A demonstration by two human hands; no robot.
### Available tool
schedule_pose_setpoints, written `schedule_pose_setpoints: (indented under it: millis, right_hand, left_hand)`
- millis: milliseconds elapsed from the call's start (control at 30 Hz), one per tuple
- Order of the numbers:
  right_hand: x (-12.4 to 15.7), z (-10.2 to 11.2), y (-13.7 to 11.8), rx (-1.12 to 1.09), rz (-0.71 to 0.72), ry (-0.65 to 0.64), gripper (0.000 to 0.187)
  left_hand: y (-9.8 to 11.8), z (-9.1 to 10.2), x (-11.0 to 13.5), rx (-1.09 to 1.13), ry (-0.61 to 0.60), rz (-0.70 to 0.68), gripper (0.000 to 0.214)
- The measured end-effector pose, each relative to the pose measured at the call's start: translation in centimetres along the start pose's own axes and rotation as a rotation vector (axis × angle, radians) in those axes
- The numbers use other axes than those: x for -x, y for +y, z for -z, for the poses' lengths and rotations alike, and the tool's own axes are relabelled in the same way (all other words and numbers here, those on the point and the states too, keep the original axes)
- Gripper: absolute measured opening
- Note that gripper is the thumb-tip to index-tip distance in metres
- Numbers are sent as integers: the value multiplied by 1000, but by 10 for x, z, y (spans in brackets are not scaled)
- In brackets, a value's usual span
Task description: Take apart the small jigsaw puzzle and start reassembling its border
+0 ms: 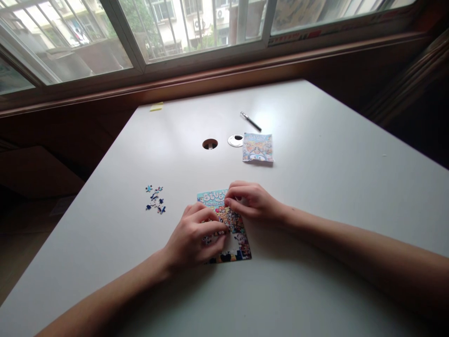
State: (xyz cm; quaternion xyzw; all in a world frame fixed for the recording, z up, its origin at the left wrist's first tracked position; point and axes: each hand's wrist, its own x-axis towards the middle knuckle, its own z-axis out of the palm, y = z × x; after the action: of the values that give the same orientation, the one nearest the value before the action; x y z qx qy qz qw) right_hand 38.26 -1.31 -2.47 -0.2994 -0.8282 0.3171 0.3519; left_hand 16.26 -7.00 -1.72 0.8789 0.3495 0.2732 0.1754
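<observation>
A colourful, partly assembled jigsaw puzzle [235,218] lies flat on the table, with a pale gap in its lower part. My left hand [198,231] rests over its left side, thumb and forefinger drawn together beside the gap; whatever is between them is too small to make out. At the puzzle's upper right edge is my right hand [250,199], fingers curled and thumb close to the forefinger, the tips touching the board. I cannot tell whether it pinches anything. Several loose puzzle pieces [155,200] lie in a small cluster to the left.
The white table [315,187] reaches toward a barred window. Beyond the puzzle are a printed packet [257,147], a round silver cover [234,141], a cable hole [210,144] and a pen [251,121]. Yellow tape [156,106] sticks to the far left edge.
</observation>
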Motion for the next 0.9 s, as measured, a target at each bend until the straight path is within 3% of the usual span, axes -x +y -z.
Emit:
schedule_pose_setpoints:
  millis: [200,367,600,800,900]
  right_hand:
    - [-1,0,-1,20,-3,-24,18]
    - [0,-3,3,114,63,-77,5]
    - [3,-7,7,198,88,-150,7]
    - [4,-6,8,204,95,-140,5]
    - [3,-6,8,199,96,-139,4]
  left_hand:
    - [2,-1,3,-64,2,-50,19]
    - [4,2,3,-90,-2,-69,29]
    - [6,6,1,-187,-90,-95,15]
    - [6,8,3,-130,-87,-78,41]
    - [5,7,4,-170,-144,-92,40]
